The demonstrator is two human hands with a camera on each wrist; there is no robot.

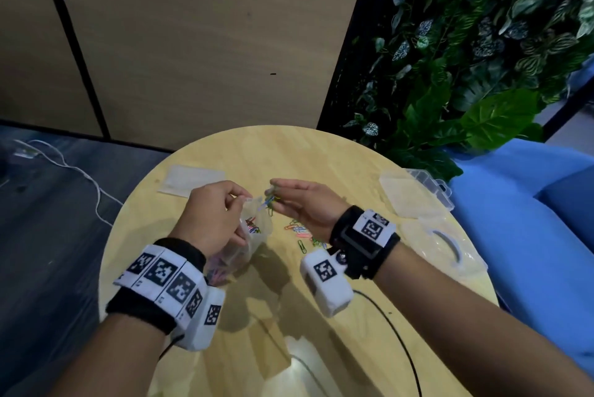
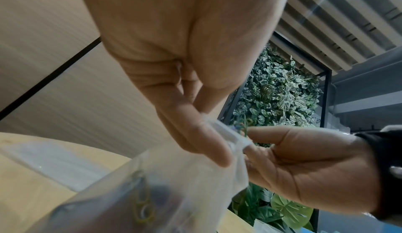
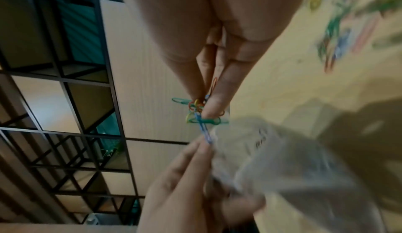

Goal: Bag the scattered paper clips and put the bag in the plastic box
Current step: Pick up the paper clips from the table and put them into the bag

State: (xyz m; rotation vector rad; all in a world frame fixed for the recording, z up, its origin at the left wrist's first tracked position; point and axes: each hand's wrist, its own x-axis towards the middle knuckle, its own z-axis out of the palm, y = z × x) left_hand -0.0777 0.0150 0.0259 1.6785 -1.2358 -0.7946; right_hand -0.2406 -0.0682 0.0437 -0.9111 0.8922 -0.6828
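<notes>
Partway, I judge: the left hand (image 1: 213,213) grips the small clear plastic bag (image 1: 254,232), already holding clips, while the right hand (image 1: 302,200) pinches a tangle of coloured paper clips (image 1: 271,200) at its mouth; more clips (image 1: 302,232) lie mid-surface, and the clear lidded plastic box (image 1: 414,194) waits at the right edge.

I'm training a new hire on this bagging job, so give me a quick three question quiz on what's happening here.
1. True or false: the left hand holds the bag open.
2. What does the right hand pinch? A) a clump of clips B) the box lid C) a cable
3. Fill in: loose clips still lie on the ____.

Key: 1 true; 2 A; 3 table. The box sits open at the table's right edge, no bag in it yet.
</notes>
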